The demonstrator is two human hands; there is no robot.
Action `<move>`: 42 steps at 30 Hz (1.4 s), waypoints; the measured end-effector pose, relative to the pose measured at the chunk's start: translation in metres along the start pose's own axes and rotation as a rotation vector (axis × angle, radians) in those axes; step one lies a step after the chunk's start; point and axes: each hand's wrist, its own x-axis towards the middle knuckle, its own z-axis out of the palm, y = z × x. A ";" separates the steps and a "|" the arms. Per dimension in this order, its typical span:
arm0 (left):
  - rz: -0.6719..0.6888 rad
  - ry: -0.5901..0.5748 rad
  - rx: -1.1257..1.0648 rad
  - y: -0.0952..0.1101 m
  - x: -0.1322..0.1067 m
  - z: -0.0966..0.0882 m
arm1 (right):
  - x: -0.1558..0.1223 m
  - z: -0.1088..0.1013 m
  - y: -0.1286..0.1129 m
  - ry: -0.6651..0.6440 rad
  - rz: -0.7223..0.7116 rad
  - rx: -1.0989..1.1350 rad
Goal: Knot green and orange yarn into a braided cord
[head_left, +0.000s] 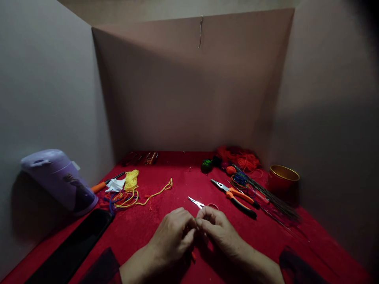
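My left hand (174,232) and my right hand (217,228) meet at the front middle, fingertips almost touching. Both are closed in a pinch; what lies between the fingers is too small to make out. Just beyond them, small scissors (196,202) lie with blades pointing away to the left, their red handle partly behind my right hand. A small orange-red piece (193,256) shows below my left hand, mostly hidden. To the right of my right hand lie long-nose pliers (232,194) with orange and black handles.
Yellow yarn (132,180) and a white scrap (115,185) lie left, near a purple container (59,181) and a black tray (74,248). At right are red yarn (247,161), a green yarn ball (206,165), thin wires (272,197) and a red cup (282,183). Pale panels (192,90) enclose the red cloth.
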 end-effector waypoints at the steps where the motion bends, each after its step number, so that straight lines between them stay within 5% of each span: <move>1: 0.010 0.009 0.015 0.000 0.000 -0.001 | 0.000 0.000 0.000 -0.004 0.005 0.005; 5: 0.021 0.098 -0.019 -0.001 0.001 -0.007 | -0.001 0.001 -0.002 -0.011 0.011 0.006; 30: -0.042 -0.051 -0.002 0.001 -0.001 -0.005 | -0.001 -0.002 0.003 -0.034 -0.007 -0.020; 42: -0.283 -0.017 -0.484 -0.001 0.002 -0.002 | -0.001 -0.004 0.000 -0.079 -0.015 0.027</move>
